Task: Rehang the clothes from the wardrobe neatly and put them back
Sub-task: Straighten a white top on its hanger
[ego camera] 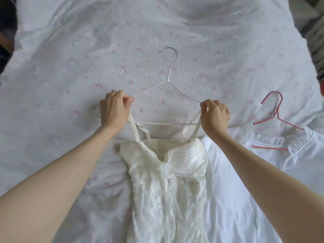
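A cream strappy dress (168, 181) lies flat on the bed, its top towards the far side. A white wire hanger (167, 81) with a silver hook lies above it, its bottom bar running under the straps. My left hand (114, 109) pinches the hanger's left shoulder end together with the dress's left strap (134, 127). My right hand (214, 114) pinches the right shoulder end where the right strap (197, 127) runs up to it.
A white ruffled blouse (280, 155) on a red wire hanger (277, 116) lies on the bed to the right. The bedsheet (70, 67) is pale with a pink cartoon print. Dark clutter sits at the far corners.
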{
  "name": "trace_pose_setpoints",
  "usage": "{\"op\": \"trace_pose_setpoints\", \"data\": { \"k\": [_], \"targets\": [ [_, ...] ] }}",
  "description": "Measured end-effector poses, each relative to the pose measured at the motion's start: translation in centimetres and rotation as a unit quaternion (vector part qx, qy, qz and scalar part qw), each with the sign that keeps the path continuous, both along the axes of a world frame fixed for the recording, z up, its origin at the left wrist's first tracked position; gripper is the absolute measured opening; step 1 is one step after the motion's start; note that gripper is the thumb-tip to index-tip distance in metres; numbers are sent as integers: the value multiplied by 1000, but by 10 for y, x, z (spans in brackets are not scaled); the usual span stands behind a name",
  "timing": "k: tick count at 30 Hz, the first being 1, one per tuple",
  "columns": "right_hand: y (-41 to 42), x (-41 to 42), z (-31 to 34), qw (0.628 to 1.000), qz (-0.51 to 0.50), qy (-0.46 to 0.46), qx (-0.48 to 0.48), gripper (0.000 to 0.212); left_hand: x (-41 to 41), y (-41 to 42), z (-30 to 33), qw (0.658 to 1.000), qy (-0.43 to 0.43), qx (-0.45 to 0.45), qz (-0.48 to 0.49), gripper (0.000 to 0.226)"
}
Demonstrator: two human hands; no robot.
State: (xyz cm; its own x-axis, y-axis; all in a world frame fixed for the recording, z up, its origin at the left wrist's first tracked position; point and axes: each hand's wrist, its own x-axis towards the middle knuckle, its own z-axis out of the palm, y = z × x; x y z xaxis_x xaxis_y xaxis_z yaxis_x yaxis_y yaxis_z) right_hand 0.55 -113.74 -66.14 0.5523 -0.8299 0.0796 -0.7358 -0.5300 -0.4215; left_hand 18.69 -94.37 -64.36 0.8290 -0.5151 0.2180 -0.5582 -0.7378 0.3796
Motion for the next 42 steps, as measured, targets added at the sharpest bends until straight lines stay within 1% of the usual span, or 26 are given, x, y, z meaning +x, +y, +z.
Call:
{"op": "trace_pose_setpoints", "data": {
  "k": [2, 4, 6, 9, 13, 15, 19, 22, 25, 28, 32, 34, 37, 40, 42],
  "targets": [
    [-6, 8, -5, 1000, 12, -10, 25, 28, 8, -6, -1, 1000, -6, 23, -1, 23],
    [-8, 10, -4, 999, 16, -14, 46, 34, 12, -6, 0, 999, -7, 51, -6, 25],
    [-5, 6, 2, 999, 22, -14, 48, 40, 9, -4, 6, 997, -37, 44, -55, 32],
    [8, -9, 23, 998, 54, -8, 27, 46, -8, -2, 25, 985, -91, 38, -144, 43],
    [33, -43, 63, 994, 111, 5, -18, 50, -51, 10, 59, 979, -101, 25, -178, 45],
    [51, -69, 83, 993, 115, 3, -33, 51, -83, 22, 70, 979, -85, 38, -183, 47],
    [96, -139, 113, 995, 96, 20, -37, 59, -153, 55, 83, 978, 4, 63, -200, 54],
    [134, -209, 131, 997, 55, 36, -32, 58, -207, 80, 90, 971, 60, 60, -223, 53],
    [163, -285, 152, 998, -5, 41, -37, 60, -260, 97, 101, 958, 79, 61, -269, 54],
    [189, -360, 171, 996, -65, 49, -46, 61, -303, 108, 117, 941, 81, 54, -323, 58],
    [227, -453, 185, 984, -158, 45, -70, 54, -356, 112, 142, 924, 57, 23, -379, 63],
    [252, -498, 187, 975, -208, 53, -64, 56, -390, 111, 149, 905, 49, 12, -422, 62],
    [295, -564, 191, 955, -288, 53, -56, 59, -455, 106, 156, 868, 33, 6, -495, 58],
    [337, -628, 194, 930, -361, 48, -51, 61, -525, 105, 161, 839, 52, 7, -542, 60],
    [363, -672, 199, 912, -404, 51, -50, 60, -574, 106, 166, 812, 56, 6, -581, 62]
  ]
}}
